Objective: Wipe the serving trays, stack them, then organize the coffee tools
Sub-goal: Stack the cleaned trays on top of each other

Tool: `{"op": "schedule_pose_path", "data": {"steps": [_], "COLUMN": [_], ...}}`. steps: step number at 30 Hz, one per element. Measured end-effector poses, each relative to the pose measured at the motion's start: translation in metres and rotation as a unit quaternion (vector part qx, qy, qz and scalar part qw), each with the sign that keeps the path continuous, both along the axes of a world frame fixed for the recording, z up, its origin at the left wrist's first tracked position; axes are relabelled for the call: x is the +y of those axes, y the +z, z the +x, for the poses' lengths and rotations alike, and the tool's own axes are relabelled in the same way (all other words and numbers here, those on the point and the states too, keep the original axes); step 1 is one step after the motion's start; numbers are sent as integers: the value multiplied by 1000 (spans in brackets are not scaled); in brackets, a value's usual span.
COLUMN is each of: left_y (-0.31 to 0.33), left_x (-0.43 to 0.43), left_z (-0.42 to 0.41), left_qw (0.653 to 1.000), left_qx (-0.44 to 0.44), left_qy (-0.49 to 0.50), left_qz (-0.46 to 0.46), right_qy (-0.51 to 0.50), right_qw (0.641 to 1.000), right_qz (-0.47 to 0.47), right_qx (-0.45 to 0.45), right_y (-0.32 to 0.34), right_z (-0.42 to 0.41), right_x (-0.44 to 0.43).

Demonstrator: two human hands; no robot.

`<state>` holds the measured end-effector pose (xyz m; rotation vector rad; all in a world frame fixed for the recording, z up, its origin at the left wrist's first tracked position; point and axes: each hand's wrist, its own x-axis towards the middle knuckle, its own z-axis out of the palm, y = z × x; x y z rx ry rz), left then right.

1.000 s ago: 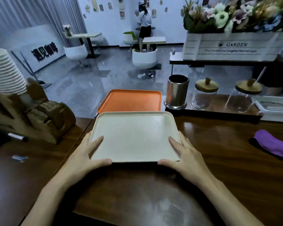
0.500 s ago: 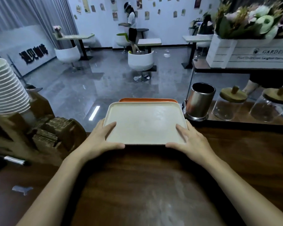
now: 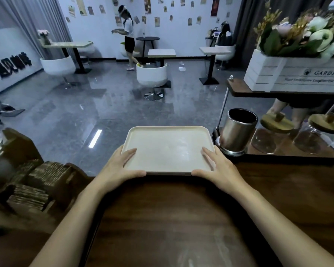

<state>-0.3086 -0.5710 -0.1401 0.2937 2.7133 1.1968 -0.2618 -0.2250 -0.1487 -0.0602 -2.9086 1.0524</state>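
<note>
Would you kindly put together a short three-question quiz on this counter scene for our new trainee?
1. True or false: the left hand and the right hand hold the tray at its near corners.
2. What stands just to the right of the tray? A) a metal cup B) a kettle C) a toaster
3. Fill in: the two glass jars have ___ lids.
Key: 1 true; 2 A; 3 wooden.
</note>
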Motion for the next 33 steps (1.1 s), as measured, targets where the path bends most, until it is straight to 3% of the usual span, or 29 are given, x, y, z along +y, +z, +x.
{"op": "schedule_pose_path", "data": {"steps": [33], "left_y": [-16], "left_x": [13], "left_z": [-15], "left_qw": [1000], "left_qx": [25], "left_qy": [-1], "left_qz": [9], "right_qy": [-2], "right_qw": [999], "right_qz": [-33], "right_qx": [-26], "right_y": [-18], "right_z": [-19], "right_x": [2]}}
